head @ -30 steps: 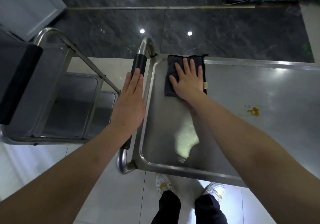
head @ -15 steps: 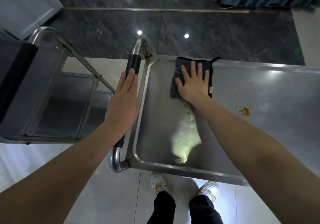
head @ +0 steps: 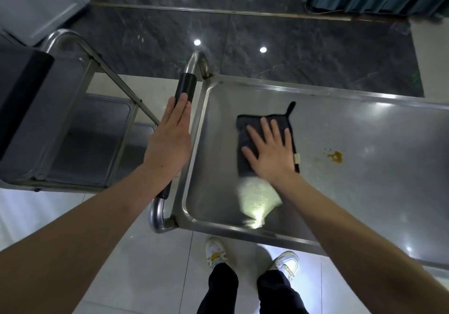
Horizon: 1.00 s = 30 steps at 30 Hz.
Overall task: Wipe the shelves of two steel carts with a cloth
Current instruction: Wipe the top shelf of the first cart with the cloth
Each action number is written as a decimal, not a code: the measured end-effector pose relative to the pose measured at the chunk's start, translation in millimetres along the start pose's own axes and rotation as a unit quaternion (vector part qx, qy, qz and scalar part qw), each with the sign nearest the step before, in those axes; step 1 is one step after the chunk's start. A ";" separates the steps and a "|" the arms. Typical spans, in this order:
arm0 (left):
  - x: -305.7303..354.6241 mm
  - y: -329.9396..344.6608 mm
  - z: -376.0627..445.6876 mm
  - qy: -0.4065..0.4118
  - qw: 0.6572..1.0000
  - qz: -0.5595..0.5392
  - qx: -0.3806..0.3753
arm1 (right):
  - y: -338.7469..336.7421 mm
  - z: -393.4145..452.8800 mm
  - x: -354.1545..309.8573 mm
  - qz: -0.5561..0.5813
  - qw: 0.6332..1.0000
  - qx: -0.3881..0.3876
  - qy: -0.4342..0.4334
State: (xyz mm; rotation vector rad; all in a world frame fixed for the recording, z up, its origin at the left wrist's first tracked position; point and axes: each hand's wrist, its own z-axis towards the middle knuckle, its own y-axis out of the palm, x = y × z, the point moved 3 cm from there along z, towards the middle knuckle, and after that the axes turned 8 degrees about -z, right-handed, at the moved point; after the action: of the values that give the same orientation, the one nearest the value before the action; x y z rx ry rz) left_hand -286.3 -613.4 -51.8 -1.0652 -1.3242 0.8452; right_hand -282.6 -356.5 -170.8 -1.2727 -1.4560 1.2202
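Your right hand point(head: 271, 149) lies flat with fingers spread, pressing the dark cloth point(head: 247, 129) onto the top shelf point(head: 340, 204) of the steel cart, left of the orange stain point(head: 335, 156). Your left hand point(head: 170, 141), fingers straight and together, rests on the black handle sleeve point(head: 184, 87), left of that stain. Miss the stain and it may dry on; with no real grip, the cart could roll. The shelf is smooth, glossy, raised-rimmed; the cloth is soft, rectangular, looped.
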 end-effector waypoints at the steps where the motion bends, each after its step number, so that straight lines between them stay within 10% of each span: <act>1: -0.3 0.3 0.2 0.002 1.000 0.006 0.000 | -2.5 17.6 10.9 0.002 1.000 -0.006 0.022; 8: -1.4 1.2 2.1 0.010 1.000 0.025 0.004 | -23.2 109.5 -10.4 0.026 0.997 -0.025 0.069; 14: -4.4 3.6 3.7 0.004 1.000 0.000 0.017 | -14.0 54.4 -101.2 0.027 0.997 -0.012 -0.071; 30: -5.9 6.9 0.7 0.036 0.997 0.066 0.022 | -27.9 135.6 -86.5 0.044 0.999 -0.014 -0.005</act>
State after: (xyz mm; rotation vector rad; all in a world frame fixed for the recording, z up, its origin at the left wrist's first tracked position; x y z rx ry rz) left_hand -287.0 -616.7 -60.3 -1.1473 -1.1797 0.9202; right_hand -407.1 -461.9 -167.5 -1.3642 -1.4428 1.2685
